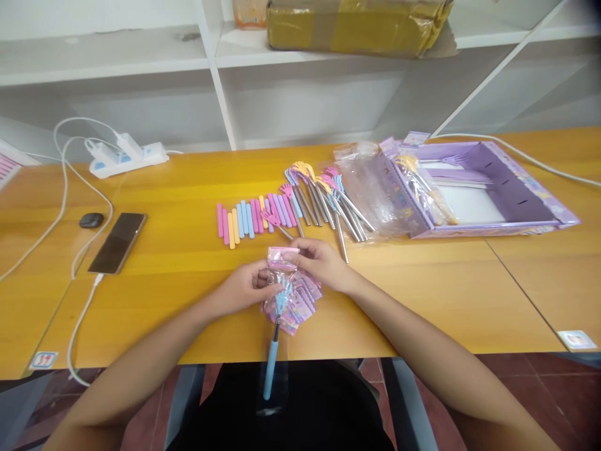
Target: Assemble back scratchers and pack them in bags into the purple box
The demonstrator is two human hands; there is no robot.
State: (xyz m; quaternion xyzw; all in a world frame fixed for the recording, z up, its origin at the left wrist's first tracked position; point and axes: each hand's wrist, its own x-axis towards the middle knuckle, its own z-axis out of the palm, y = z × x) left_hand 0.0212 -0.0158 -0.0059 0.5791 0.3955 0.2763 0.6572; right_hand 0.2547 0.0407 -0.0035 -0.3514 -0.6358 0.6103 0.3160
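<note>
A blue back scratcher [271, 363] lies inside a clear plastic bag [272, 410] that hangs over the table's front edge. My left hand [246, 288] pinches the bag's side near the blue hand-shaped head. At the top, my right hand [322, 263] grips a pink folded header card [282, 255] at the bag's mouth. Beneath both hands lies a fanned pile of printed purple-pink cards [303, 305]. Beyond them are a row of coloured handles [244, 219] and a heap of metal rods with hand-shaped heads [323, 200].
A purple display box [526, 181] with a bagged back scratcher [427, 194] stands at right, beside clear plastic bags [366, 181]. At left are a phone [117, 243], a mouse [91, 220] and a power strip [129, 160] with white cables. A taped carton [357, 26] sits on the shelf.
</note>
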